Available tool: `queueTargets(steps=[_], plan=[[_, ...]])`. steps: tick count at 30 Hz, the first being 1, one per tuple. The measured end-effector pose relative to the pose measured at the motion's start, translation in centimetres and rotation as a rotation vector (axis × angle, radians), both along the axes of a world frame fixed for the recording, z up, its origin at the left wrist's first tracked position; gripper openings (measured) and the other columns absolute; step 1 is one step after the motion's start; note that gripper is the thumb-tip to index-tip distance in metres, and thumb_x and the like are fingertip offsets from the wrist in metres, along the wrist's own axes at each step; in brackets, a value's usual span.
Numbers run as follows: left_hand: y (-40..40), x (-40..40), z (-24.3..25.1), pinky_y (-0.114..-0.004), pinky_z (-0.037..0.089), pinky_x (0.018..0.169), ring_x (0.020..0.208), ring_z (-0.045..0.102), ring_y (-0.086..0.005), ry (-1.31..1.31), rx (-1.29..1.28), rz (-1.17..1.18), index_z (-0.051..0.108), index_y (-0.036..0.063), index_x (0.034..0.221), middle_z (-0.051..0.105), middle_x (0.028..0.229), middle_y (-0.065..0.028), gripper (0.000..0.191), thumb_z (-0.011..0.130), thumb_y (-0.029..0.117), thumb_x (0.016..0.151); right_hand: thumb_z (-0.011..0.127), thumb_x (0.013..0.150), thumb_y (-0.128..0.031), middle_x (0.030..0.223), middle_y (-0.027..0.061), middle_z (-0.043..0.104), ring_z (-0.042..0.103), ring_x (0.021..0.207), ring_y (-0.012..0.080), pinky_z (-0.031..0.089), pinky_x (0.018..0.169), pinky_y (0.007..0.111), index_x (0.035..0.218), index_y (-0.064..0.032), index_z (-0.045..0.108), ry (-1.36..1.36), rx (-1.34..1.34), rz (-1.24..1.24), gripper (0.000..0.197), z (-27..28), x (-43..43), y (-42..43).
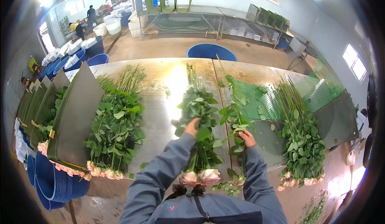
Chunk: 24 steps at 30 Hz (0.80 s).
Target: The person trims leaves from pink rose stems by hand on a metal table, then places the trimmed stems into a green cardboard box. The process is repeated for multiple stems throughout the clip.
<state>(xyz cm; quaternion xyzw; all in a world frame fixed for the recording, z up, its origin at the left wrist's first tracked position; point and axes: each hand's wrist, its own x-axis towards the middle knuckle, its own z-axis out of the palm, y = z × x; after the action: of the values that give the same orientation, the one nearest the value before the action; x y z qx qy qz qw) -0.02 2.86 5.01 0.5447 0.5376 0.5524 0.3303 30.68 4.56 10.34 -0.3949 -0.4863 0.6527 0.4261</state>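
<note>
Pale pink roses (209,176) with long leafy stems lie in a bunch before me, blooms towards my body and bare stem ends pointing away. My left hand (191,127) is at the leaves of this bunch, its fingers partly hidden among them. To the right, my right hand (247,138) grips a single rose stem (235,115) by its leafy part. That stem's small pale bloom (239,181) hangs near my right sleeve, and its bare end reaches past the far edge of the metal table (159,112).
Larger rose bunches lie left (117,124) and right (302,139). Upright green-covered metal dividers (70,112) stand at the left. Green mesh (255,100) covers part of the right side. Blue tubs (212,52) stand beyond and below the table. Several people are far off.
</note>
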Motion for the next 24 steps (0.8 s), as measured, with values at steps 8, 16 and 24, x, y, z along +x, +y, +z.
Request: queueTargets(steps=[8,16,24], plan=[[-4.2,-10.8,11.4,-0.037,0.047,0.081,0.103,0.052,-0.0248,0.093,-0.235,-0.202,0.037,0.0088,0.127,0.052,0.112,-0.0146,0.049,0.057,0.022,0.083,0.057,0.084,-0.016,0.096,0.004,0.061,0.057,0.084,0.011,0.042,0.068,0.024,0.113,-0.0025,0.053,-0.005,-0.017,0.035,0.032,2.1,-2.6,-1.0],[-8.6,-19.3,12.0,-0.031,0.056,0.055,0.081,0.062,-0.0272,-0.937,-0.155,-0.392,0.025,0.0107,0.134,0.053,0.111,-0.0161,0.072,0.065,0.006,0.074,0.058,0.084,-0.021,0.093,0.0046,0.062,0.057,0.084,0.0132,0.043,0.073,0.027,0.11,-0.0027,0.054,0.022,-0.032,0.095,0.033,2.1,-7.4,-1.2],[-9.9,-10.1,7.5,-0.03,0.048,0.053,0.067,0.057,-0.0194,-0.345,-0.433,-0.119,0.032,0.0064,0.131,0.056,0.1,-0.0114,0.065,0.064,0.005,0.074,0.059,0.083,-0.019,0.091,0.0033,0.062,0.057,0.085,0.0115,0.041,0.073,0.023,0.112,-0.0051,0.055,0.125,-0.074,0.139,0.032,0.4,-8.4,-2.2]])
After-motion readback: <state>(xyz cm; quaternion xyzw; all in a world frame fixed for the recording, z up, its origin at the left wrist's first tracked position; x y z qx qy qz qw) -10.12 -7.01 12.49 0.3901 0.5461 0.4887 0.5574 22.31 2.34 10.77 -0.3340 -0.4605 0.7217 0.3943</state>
